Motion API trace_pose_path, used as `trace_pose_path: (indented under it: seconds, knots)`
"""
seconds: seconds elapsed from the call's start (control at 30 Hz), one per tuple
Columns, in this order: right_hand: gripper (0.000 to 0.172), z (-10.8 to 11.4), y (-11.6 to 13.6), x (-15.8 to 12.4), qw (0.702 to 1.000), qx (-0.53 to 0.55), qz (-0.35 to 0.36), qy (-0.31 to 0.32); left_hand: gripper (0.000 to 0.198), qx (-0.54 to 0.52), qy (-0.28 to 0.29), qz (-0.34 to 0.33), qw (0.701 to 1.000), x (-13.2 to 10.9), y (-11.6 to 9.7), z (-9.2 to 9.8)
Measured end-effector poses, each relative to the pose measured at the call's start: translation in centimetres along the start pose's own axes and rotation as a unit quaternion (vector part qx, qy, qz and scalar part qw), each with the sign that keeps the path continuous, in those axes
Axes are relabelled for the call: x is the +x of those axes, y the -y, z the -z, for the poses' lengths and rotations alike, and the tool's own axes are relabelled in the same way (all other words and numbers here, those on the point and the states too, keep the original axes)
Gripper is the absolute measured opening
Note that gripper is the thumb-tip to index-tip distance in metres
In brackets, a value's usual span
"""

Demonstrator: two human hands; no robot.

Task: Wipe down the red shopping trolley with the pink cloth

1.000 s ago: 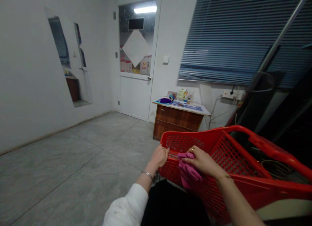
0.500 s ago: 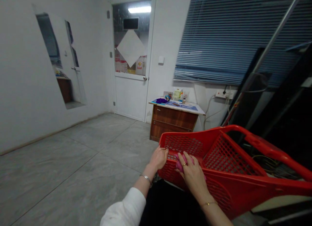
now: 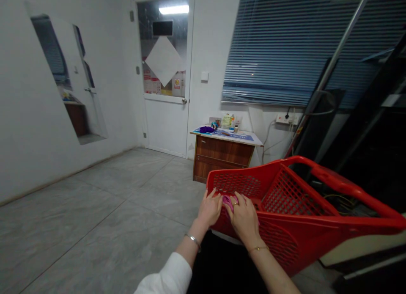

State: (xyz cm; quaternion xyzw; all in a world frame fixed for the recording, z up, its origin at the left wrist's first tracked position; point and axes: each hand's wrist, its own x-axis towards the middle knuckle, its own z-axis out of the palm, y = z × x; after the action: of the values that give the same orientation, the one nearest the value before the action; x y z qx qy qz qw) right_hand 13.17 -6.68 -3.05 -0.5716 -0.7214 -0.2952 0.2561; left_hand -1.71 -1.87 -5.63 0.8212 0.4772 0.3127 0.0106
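A red plastic shopping cart (image 3: 317, 230) with lattice walls stands in front of me, its handle toward the right. My left hand (image 3: 209, 208) is closed over the top edge near the cart's left end, with some fingertips on the inner side. Just beside it, my right hand (image 3: 243, 215) presses a bunched pink cloth (image 3: 227, 202) against the same edge, fingers curled over it. Most of the cloth is covered by that hand. The two hands nearly touch at the cloth.
Beyond the cart, a brown wooden cabinet (image 3: 223, 154) carries a purple cloth (image 3: 207, 129) and several small items. A white door (image 3: 165, 127) is behind it. Dark panels and a metal pole (image 3: 344, 40) lean at the right. Grey concrete floor (image 3: 104, 226) spreads left.
My left hand has moved right along the edge, closer to the cloth. My right hand has shifted slightly left with the cloth. The view has turned a little.
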Motion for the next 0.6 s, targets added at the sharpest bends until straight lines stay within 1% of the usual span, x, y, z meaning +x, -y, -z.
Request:
trace_pose_path:
  seconds: [0.1, 0.17, 0.27, 0.37, 0.47, 0.53, 0.6]
  knots:
    - [0.029, -0.5, 0.0, -0.3, 1.000, -0.008, 0.005, -0.009, 0.038, -0.004, -0.030, -0.012, 0.999, -0.2, -0.1, -0.5]
    - [0.028, -0.5, -0.2, -0.4, 1.000, -0.018, 0.022, -0.011, 0.037, -0.001, -0.040, -0.023, 0.999, -0.3, 0.0, -0.7]
    - [0.030, 0.0, -1.4, -0.5, 0.999, -0.027, 0.043, -0.006, 0.037, 0.014, -0.051, -0.032, 0.998, -0.2, 0.3, -0.9]
    - [0.032, 0.7, -3.6, -0.7, 0.999, -0.025, 0.030, 0.003, 0.037, 0.021, -0.052, -0.031, 0.998, -0.2, 0.5, -1.0]
    - [0.028, 0.9, -5.5, -1.1, 1.000, -0.021, 0.004, -0.014, 0.036, 0.022, -0.060, -0.032, 0.997, -0.3, 0.6, -1.2]
    - [0.028, 0.7, -5.9, -1.3, 0.999, -0.026, -0.013, -0.031, 0.034, 0.027, -0.073, -0.033, 0.996, -0.4, 0.5, -1.2]
    - [0.029, 0.6, -5.4, -1.4, 0.998, -0.036, -0.025, -0.036, 0.034, 0.040, -0.085, -0.026, 0.995, -0.5, 0.2, -1.1]
